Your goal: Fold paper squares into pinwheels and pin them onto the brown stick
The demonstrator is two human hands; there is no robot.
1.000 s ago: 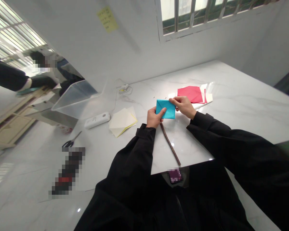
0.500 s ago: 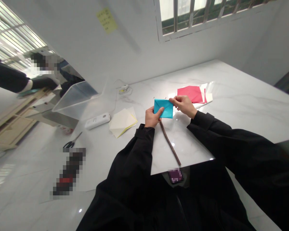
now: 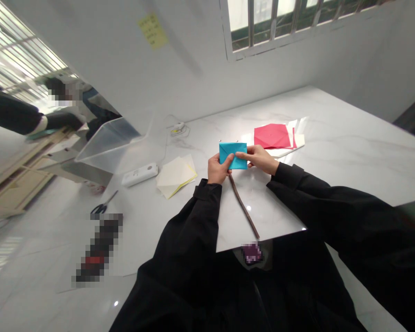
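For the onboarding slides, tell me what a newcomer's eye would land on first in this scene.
The turquoise folded paper stands out first, held above the middle of the white marble table between the left hand and the right hand. Just beyond it lies a red paper sheet. Below the hands, a long brown twig runs across the pale tabletop.

On the marble table [image 3: 349, 138], a twig [image 3: 244, 207] lies before the left hand [image 3: 218, 169], folded sheets [image 3: 176, 175] to its left, and paper sheets [image 3: 271, 136] behind the right hand [image 3: 259, 159]
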